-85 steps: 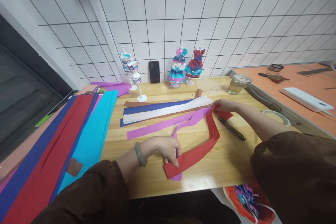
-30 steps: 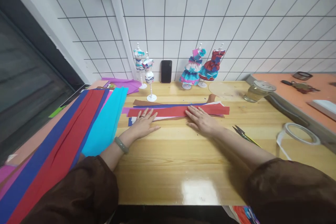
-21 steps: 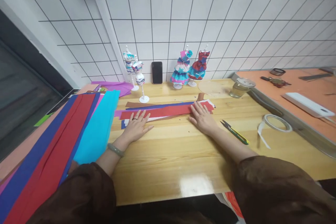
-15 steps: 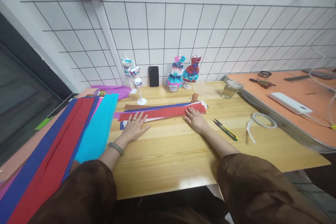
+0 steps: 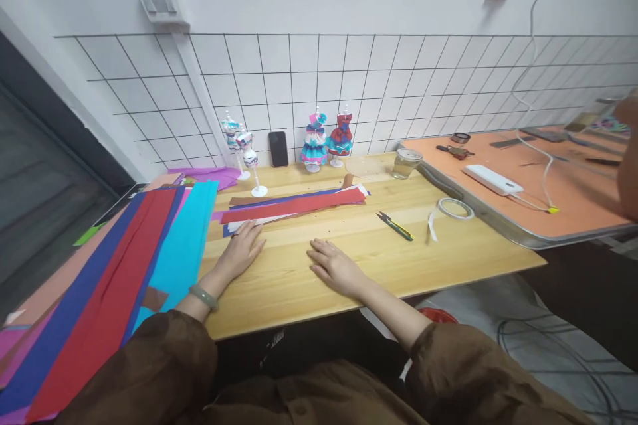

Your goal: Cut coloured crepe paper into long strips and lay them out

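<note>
Several long coloured strips lie stacked across the table, a red strip [image 5: 294, 204] on top, with white, blue and brown edges showing. My left hand [image 5: 242, 251] lies flat, its fingertips touching the lower left edges of the stack; nothing is gripped. On the bare wood below the stack rests my right hand [image 5: 339, 267], palm down and fingers stretched out, apart from the strips. To its right are green and yellow snips [image 5: 396, 226].
Larger red, blue and turquoise sheets [image 5: 184, 239] cover the left side. Small dressed mannequins [image 5: 314, 145], a phone [image 5: 278, 149] and a glass jar [image 5: 406, 164] stand at the back. White tape [image 5: 456, 208] lies right. An orange table [image 5: 543, 206] adjoins; another person's arm [image 5: 628, 153] shows there.
My right hand has left the red strip and moved down toward the table's front edge. My left hand has slid slightly down off the red strip. The view has shifted right.
</note>
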`<act>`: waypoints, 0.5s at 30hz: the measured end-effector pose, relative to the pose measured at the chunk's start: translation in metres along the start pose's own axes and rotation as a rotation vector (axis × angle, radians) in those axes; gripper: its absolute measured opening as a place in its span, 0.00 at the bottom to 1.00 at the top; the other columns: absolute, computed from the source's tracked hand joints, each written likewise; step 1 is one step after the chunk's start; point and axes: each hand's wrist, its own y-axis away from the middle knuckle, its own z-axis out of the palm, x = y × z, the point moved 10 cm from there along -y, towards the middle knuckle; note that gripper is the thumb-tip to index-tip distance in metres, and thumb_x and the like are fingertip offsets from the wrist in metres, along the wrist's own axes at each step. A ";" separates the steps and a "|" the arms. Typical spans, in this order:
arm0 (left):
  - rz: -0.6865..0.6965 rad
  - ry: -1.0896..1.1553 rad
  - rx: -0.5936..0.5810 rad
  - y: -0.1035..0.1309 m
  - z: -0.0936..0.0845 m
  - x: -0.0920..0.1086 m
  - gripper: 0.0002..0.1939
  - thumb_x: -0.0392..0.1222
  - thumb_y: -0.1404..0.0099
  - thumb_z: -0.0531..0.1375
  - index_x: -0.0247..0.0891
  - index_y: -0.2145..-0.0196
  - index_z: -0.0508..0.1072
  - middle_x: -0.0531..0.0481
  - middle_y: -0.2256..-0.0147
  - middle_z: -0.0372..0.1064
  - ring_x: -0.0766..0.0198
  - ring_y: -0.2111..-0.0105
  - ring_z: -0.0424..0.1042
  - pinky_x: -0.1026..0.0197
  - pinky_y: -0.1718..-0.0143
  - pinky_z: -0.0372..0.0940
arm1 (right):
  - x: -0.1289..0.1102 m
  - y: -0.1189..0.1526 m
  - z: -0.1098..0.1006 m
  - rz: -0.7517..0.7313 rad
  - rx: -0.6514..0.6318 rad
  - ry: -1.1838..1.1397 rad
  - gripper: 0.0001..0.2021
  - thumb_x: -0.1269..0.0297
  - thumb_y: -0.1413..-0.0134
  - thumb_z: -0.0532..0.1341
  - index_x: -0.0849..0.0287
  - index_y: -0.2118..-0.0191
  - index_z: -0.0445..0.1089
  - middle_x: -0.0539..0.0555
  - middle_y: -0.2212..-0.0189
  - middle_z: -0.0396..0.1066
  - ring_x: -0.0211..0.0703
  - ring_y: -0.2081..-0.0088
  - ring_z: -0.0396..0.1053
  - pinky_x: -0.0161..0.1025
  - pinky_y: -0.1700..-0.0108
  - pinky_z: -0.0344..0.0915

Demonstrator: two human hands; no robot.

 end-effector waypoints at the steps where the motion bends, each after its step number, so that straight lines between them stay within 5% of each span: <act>1: 0.017 0.020 -0.060 0.010 0.001 0.006 0.25 0.52 0.34 0.45 0.35 0.45 0.62 0.40 0.41 0.53 0.53 0.40 0.50 0.48 0.42 0.51 | 0.002 0.000 -0.001 0.004 0.007 -0.008 0.20 0.60 0.40 0.49 0.61 0.45 0.64 0.61 0.41 0.57 0.48 0.39 0.51 0.50 0.39 0.50; 4: 0.046 0.045 -0.146 0.043 -0.010 0.023 0.23 0.52 0.34 0.47 0.37 0.48 0.66 0.41 0.43 0.56 0.53 0.42 0.54 0.49 0.43 0.54 | 0.005 -0.002 -0.002 0.001 0.030 -0.031 0.19 0.61 0.41 0.50 0.61 0.46 0.66 0.61 0.42 0.58 0.49 0.40 0.53 0.52 0.40 0.50; 9: 0.078 -0.020 0.172 0.120 -0.052 0.064 0.14 0.40 0.33 0.47 0.36 0.59 0.70 0.41 0.60 0.71 0.58 0.57 0.68 0.53 0.56 0.63 | 0.005 0.000 0.000 0.009 0.039 -0.045 0.19 0.62 0.41 0.50 0.62 0.47 0.66 0.62 0.42 0.58 0.50 0.40 0.54 0.52 0.40 0.51; 12: 0.125 -0.092 0.134 0.179 -0.023 0.100 0.14 0.38 0.35 0.49 0.39 0.76 0.68 0.47 0.79 0.65 0.62 0.76 0.67 0.59 0.72 0.62 | 0.005 0.000 0.000 0.005 0.042 -0.040 0.19 0.62 0.41 0.50 0.62 0.47 0.66 0.61 0.42 0.59 0.51 0.40 0.54 0.52 0.40 0.52; 15: 0.046 -0.096 0.048 0.225 0.028 0.106 0.15 0.36 0.36 0.48 0.40 0.78 0.68 0.48 0.81 0.64 0.63 0.78 0.65 0.60 0.76 0.60 | 0.007 0.000 -0.001 0.006 0.046 -0.041 0.19 0.62 0.41 0.50 0.61 0.48 0.67 0.61 0.43 0.59 0.51 0.41 0.55 0.52 0.40 0.53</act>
